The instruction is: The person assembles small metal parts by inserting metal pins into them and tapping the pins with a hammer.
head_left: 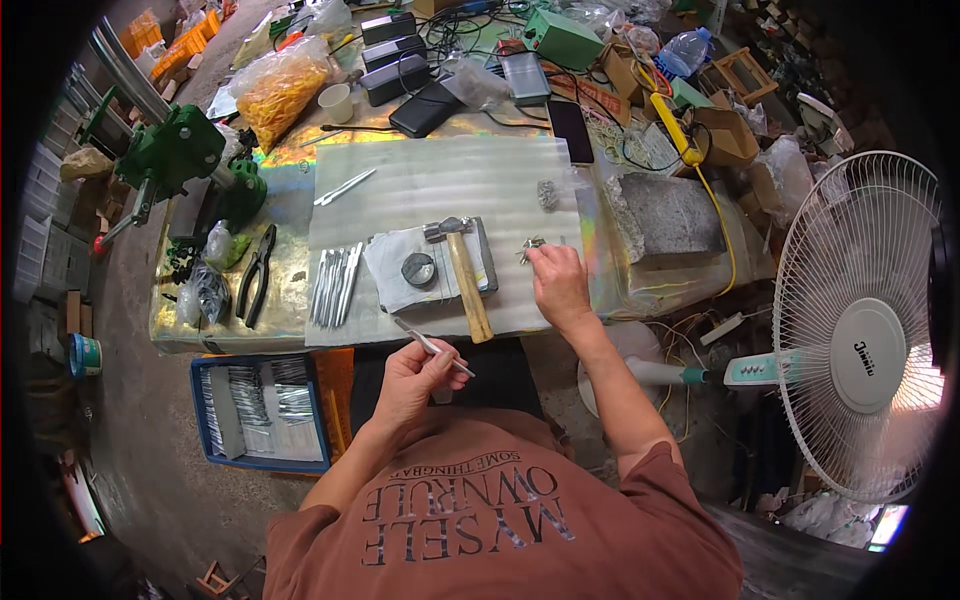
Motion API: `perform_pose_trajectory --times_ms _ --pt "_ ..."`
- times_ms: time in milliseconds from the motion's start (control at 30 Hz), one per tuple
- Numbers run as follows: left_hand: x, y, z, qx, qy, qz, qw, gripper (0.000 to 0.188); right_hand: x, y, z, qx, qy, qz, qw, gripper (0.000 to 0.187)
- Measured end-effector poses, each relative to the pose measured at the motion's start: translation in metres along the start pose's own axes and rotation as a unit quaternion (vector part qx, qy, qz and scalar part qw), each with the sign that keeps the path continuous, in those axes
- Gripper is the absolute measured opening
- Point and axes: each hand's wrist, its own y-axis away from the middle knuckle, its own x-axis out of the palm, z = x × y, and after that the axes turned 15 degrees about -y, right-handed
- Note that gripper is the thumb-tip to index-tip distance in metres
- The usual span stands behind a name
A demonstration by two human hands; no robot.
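Observation:
My left hand (pixel 408 385) is closed around a slim silver metal piece (pixel 422 340), held slantwise in front of the table's near edge. My right hand (pixel 560 283) reaches over the white foam mat (pixel 440 180), its fingertips pinched at a little heap of small metal parts (pixel 531 243); whether a part is between them is hidden. Between the hands, a hammer (pixel 468 285) with a wooden handle rests on a paper-covered block (pixel 488 262), beside a round dark tin (pixel 419 268). Several similar silver pieces (pixel 337 287) lie side by side left of the block, and more (pixel 346 187) lie farther back.
Black-handled pliers (pixel 257 277) and a green press (pixel 175 150) stand at left. Below the table edge is a blue crate (pixel 262 462) of silver pieces. A stone block (pixel 668 220), a yellow power strip (pixel 677 130) and a large fan (pixel 865 330) occupy the right. Boxes and cables clutter the back.

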Motion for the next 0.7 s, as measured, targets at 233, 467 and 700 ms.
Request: perform_pose_trajectory --times_ms 233,467,700 --pt "-0.004 0.002 0.002 -0.013 -0.012 0.001 1.000 0.013 0.001 0.016 0.010 0.004 0.059 0.095 0.994 0.024" --pt "-0.002 0.003 0.003 -0.026 -0.009 0.002 1.000 0.013 -0.019 0.030 0.010 -0.004 -0.001 0.049 0.999 0.019" --pt "-0.006 0.003 0.007 -0.018 -0.009 -0.010 1.000 0.013 -0.014 0.022 -0.005 0.038 -0.074 -0.013 0.996 0.010"
